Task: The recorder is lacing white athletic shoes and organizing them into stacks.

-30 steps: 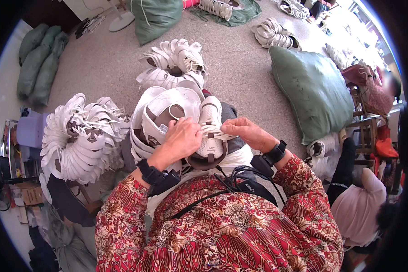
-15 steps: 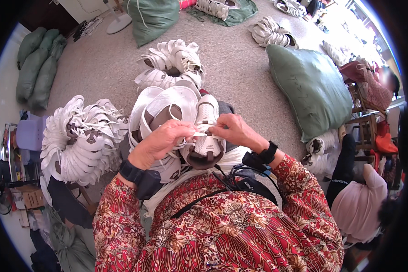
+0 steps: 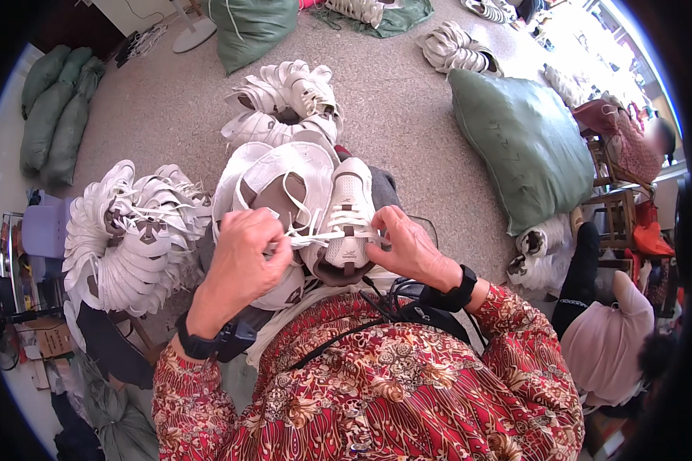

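On my lap, toe pointing away, lies a white shoe upper [image 3: 352,186] with a brown lining and a perforated toe. White lace [image 3: 315,239] runs across its tongue and stretches left to my left hand [image 3: 247,257], whose fingers are closed in a pinch on it. At the upper's right edge, my right hand [image 3: 413,247] has thumb and forefinger pinched together by the lace holes; the lace end there is mostly hidden by the fingers. Just left of this upper, a nested stack of other white uppers [image 3: 242,163] rests against it, partly behind my left hand.
Curved rows of white uppers sit at the left [image 3: 134,269] and ahead [image 3: 273,132]. A large green sack [image 3: 523,150] lies to the right, another green sack [image 3: 255,34] farther ahead. Two people sit at the right, near wooden chairs [image 3: 619,219]. Green bundles [image 3: 54,115] lean at the far left.
My left hand has moved left and down, away from the upper, drawing the lace out sideways. My right hand has shifted slightly right and down along the upper's edge.
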Available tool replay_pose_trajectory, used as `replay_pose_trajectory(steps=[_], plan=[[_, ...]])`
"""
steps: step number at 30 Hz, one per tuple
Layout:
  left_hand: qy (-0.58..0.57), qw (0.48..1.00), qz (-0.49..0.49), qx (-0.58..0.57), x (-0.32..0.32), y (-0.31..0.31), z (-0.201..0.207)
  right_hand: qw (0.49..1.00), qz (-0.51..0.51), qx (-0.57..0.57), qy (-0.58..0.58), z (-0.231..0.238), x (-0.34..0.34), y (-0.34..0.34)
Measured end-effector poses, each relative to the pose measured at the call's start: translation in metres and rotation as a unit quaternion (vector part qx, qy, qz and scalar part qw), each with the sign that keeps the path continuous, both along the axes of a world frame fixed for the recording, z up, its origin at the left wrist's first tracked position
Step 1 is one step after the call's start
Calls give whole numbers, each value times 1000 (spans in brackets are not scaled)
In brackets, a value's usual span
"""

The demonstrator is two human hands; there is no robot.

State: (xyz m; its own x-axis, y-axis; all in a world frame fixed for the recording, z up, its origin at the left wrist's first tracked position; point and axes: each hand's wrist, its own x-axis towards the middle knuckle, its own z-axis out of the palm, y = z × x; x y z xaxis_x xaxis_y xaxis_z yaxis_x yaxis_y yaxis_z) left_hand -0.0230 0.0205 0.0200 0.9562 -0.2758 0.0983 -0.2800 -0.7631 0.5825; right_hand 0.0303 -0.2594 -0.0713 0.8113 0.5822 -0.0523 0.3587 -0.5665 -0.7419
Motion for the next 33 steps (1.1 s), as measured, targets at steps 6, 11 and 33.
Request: replay_pose_trajectory(steps=[6, 11, 33], plan=[[-89, 992, 35, 79, -18, 10, -7, 999, -11, -22, -25, -3, -2, 4], [-139, 985, 48, 91, -19, 7, 4, 994, -16, 86, 66, -4, -4, 12], [-95, 930, 146, 324, -25, 192, 73, 858, -88, 317, 394, 7, 10, -80]])
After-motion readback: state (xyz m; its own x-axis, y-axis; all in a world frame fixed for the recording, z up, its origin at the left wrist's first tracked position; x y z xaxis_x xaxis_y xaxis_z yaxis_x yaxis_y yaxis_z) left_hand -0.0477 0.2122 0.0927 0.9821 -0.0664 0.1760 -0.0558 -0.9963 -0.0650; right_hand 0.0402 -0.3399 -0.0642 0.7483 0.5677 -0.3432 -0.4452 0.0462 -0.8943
